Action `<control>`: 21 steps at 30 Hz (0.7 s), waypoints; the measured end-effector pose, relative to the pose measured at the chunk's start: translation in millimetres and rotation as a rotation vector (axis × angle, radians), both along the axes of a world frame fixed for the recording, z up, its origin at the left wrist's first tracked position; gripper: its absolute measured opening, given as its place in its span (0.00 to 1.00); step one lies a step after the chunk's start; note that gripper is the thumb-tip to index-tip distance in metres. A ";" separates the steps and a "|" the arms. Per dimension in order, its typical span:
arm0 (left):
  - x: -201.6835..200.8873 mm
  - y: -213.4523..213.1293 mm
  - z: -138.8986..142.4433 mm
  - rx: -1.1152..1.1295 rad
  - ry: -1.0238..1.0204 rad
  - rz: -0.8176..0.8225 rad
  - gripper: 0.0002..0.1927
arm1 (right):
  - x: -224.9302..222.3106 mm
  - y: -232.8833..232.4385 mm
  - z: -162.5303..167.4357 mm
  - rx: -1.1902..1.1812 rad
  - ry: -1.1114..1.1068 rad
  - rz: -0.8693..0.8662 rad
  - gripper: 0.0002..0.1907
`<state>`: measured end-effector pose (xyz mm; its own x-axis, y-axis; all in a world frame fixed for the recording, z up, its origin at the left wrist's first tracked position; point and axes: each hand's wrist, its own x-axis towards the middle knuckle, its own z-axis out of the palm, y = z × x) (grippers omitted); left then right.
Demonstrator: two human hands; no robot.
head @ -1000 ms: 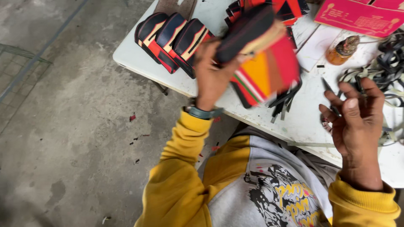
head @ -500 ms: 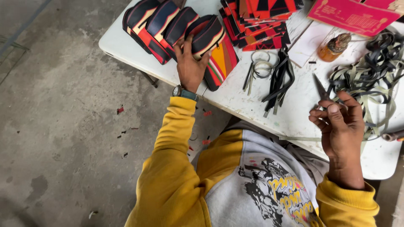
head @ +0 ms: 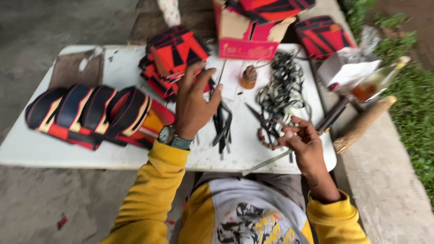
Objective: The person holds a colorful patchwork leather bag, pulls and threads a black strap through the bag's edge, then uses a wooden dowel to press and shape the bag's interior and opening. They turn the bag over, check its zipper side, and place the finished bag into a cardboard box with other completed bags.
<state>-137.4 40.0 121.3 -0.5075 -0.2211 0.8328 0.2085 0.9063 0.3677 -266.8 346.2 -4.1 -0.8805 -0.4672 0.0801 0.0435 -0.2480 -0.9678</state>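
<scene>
A row of finished pouches (head: 90, 115) lay at 9 o'clock. The left hand (head: 192, 106), fingers spread and empty, reached toward the fabric stack (head: 174, 58) at 12; the right hand (head: 303, 138) pinched scissors (head: 264, 122).

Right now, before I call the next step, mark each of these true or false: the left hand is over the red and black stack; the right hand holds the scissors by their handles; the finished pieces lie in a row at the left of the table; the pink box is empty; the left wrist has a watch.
1. The left hand is open beside the stack of red and black pieces. True.
2. The right hand grips the scissors by their handles. False: it pinches a thin strip next to them.
3. A row of finished pieces lies at the left of the white table. True.
4. The pink box is empty. False: red and black pieces fill it.
5. A wristwatch is on the left wrist. True.
</scene>
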 end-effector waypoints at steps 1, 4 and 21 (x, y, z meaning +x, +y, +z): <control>-19.1 5.6 5.7 -0.033 -0.023 -0.032 0.19 | -3.9 3.5 -1.6 0.011 -0.015 -0.011 0.26; -79.4 11.9 9.9 -0.085 -0.036 -0.102 0.21 | -20.4 10.8 -5.5 -0.033 0.029 -0.037 0.25; -327.5 -93.8 19.5 0.165 -0.199 0.052 0.40 | -206.7 -142.3 72.7 -0.049 -0.333 0.049 0.19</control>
<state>-464.9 -53.8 140.8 -0.6419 -0.3758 0.6684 0.0718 0.8384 0.5403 -473.5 203.9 68.6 -0.8386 -0.5126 -0.1843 0.3679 -0.2834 -0.8856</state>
